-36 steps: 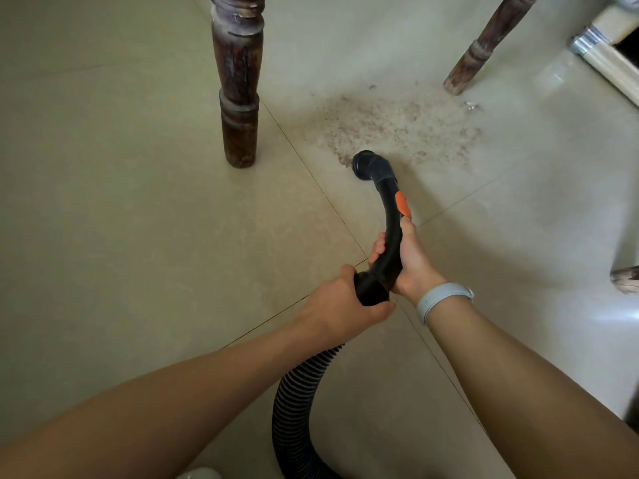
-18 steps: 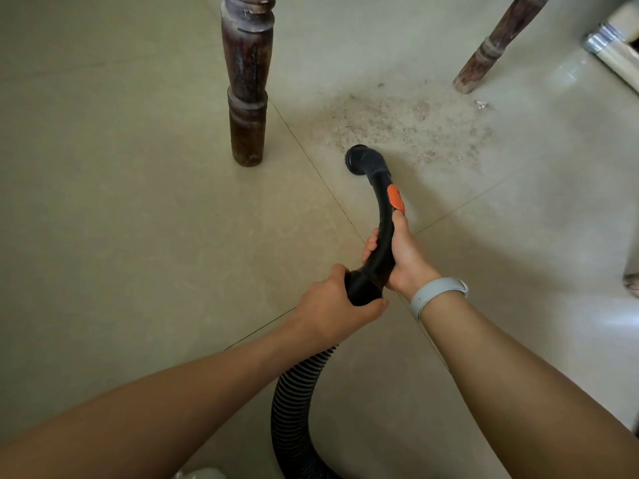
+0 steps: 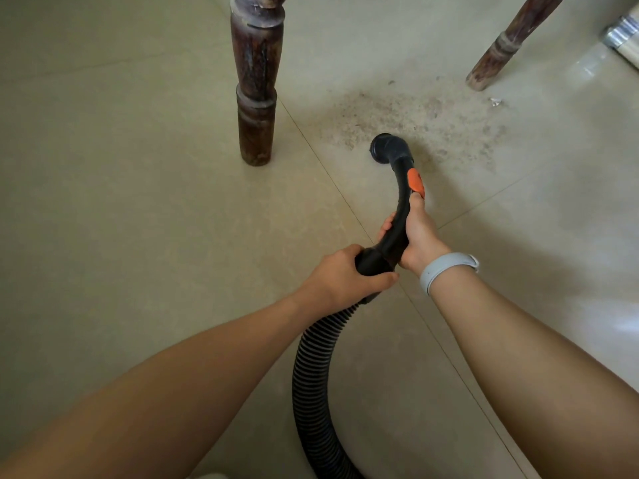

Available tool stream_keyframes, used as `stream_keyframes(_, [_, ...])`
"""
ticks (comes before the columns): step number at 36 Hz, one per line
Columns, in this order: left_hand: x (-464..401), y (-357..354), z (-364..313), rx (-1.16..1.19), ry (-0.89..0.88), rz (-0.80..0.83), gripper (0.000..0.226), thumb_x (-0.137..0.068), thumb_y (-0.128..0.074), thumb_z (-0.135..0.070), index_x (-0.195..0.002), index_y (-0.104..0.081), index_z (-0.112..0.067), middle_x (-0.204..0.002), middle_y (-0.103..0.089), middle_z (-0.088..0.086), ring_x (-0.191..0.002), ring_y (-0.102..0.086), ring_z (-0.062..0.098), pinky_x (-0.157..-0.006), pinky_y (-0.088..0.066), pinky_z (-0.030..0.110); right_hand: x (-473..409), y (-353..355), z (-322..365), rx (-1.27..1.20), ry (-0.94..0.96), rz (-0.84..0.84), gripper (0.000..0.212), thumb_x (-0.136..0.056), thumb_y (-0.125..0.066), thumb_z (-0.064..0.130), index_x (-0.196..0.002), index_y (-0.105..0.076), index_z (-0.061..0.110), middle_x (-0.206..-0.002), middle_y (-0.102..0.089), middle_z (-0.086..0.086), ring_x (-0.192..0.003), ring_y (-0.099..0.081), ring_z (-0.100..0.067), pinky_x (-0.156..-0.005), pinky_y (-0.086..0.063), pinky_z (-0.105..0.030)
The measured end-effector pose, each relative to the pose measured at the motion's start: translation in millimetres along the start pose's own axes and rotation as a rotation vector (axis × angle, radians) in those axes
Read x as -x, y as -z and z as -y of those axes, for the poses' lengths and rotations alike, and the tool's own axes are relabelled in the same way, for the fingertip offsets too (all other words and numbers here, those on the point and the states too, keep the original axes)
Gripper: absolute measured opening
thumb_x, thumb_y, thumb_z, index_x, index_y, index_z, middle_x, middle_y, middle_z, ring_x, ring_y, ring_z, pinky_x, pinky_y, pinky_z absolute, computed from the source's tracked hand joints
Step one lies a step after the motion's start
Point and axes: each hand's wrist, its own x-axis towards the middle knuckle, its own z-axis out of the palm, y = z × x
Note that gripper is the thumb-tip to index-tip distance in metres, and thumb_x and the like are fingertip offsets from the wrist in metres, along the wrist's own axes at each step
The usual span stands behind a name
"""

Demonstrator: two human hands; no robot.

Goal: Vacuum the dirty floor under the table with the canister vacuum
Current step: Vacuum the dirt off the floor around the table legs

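Running the nozzle (image 3: 389, 148) at the near-left edge of the dirt patch (image 3: 422, 119) on the tiled floor (image 3: 121, 219), both hands on the vacuum handle (image 3: 397, 216).

Grip: right hand (image 3: 420, 236) wrapped around the curved handle just below the orange slider (image 3: 415, 179); left hand (image 3: 340, 276) clenched around the cuff where the ribbed hose (image 3: 314, 368) joins. Both firm, nothing loose.

Risks as I see them:
- Nozzle mouth looks tipped sideways, not flat to the tile. Poor seal means weak pickup, and grit could scatter instead of lift.
- Near table leg (image 3: 256, 95) sits close on the left. A wide left sweep would knock it.
- Hose loops back under my arms, so a long reach toward the far table leg (image 3: 498, 53) may pull it taut and drag the canister, which isn't in view.
- Pale scrap (image 3: 495, 102) by the far leg looks bigger than the dust and could clog the bare opening.

Dirt: brownish speckled smear between the two legs, densest at the middle, thinning toward the right. Most of it looks untouched, so I'd judge the job barely started.
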Motion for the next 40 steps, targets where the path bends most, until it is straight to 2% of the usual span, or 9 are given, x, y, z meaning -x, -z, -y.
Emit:
stream_keyframes(7, [-11.2, 10.0, 5.1, -0.047, -0.007, -0.002, 0.04, -0.081, -0.067, -0.05, -0.107, -0.054, -0.022, -0.086, -0.062, -0.004, -0.074, -0.061, 0.007, -0.068, -0.053, 0.023, -3.4, -10.4, 5.3, 0.01, -0.007, -0.025, 0.053, -0.088, -0.051, 0.062, -0.099, -0.049, 0.01, -0.055, -0.049, -0.002, -0.038, -0.049, -0.016, -0.044, -0.046, -0.023])
stream_keyframes(12, [-8.6, 13.7, 11.1, -0.037, -0.006, -0.032, 0.04, -0.083, -0.065, -0.051, -0.109, -0.051, -0.023, -0.084, -0.059, -0.008, -0.076, -0.06, 0.005, -0.068, -0.053, 0.022, -1.2, -19.9, 5.1, 0.064, -0.003, -0.013, 0.049, -0.092, -0.048, 0.058, -0.1, -0.049, 0.009, -0.051, -0.051, -0.003, -0.038, -0.051, -0.017, -0.047, -0.048, -0.026])
stream_keyframes(16, [-1.5, 14.4, 16.7, -0.014, 0.007, -0.067, 0.042, -0.083, -0.065, -0.051, -0.112, -0.051, -0.023, -0.084, -0.06, -0.009, -0.073, -0.06, 0.004, -0.062, -0.05, 0.017, 2.7, -26.2, 0.2, 0.112, -0.007, 0.025, 0.057, -0.086, -0.05, 0.066, -0.097, -0.049, 0.01, -0.054, -0.049, -0.003, -0.038, -0.05, -0.016, -0.046, -0.047, -0.025])
stream_keyframes(21, [10.5, 17.4, 23.2, -0.007, 0.024, -0.082, 0.044, -0.084, -0.064, -0.049, -0.117, -0.051, -0.022, -0.086, -0.061, -0.008, -0.074, -0.061, 0.005, -0.063, -0.05, 0.017, 9.0, -30.8, -9.8, 0.136, -0.011, 0.058, 0.058, -0.085, -0.049, 0.068, -0.089, -0.048, 0.011, -0.055, -0.049, -0.003, -0.04, -0.051, -0.016, -0.047, -0.048, -0.025])
stream_keyframes(29, [30.3, 15.0, 35.7, -0.009, 0.028, -0.083, 0.045, -0.082, -0.066, -0.049, -0.115, -0.052, -0.022, -0.085, -0.063, -0.005, -0.074, -0.064, 0.011, -0.07, -0.056, 0.029, 17.4, -29.6, -31.2, 0.106, -0.025, 0.059, 0.051, -0.092, -0.046, 0.059, -0.099, -0.05, 0.008, -0.059, -0.051, -0.004, -0.042, -0.05, -0.018, -0.045, -0.047, -0.025])
stream_keyframes(36, [43.1, 22.1, 55.0, 0.024, 0.061, -0.124, 0.04, -0.081, -0.066, -0.049, -0.111, -0.053, -0.026, -0.085, -0.063, -0.008, -0.074, -0.063, 0.007, -0.069, -0.054, 0.025, 33.7, -45.8, -50.0, 0.139, 0.067, 0.053, 0.038, -0.098, -0.045, 0.044, -0.091, -0.045, 0.007, -0.057, -0.049, -0.005, -0.044, -0.05, -0.019, -0.047, -0.047, -0.029])
stream_keyframes(40, [46.7, 28.6, 62.7, 0.044, 0.073, -0.131, 0.034, -0.082, -0.066, -0.047, -0.108, -0.052, -0.03, -0.085, -0.063, -0.009, -0.073, -0.062, 0.003, -0.061, -0.05, 0.016, 39.4, -57.2, -57.1, 0.2, 0.147, 0.044, 0.036, -0.099, -0.044, 0.04, -0.084, -0.045, 0.008, -0.052, -0.05, -0.004, -0.04, -0.051, -0.017, -0.047, -0.049, -0.031])
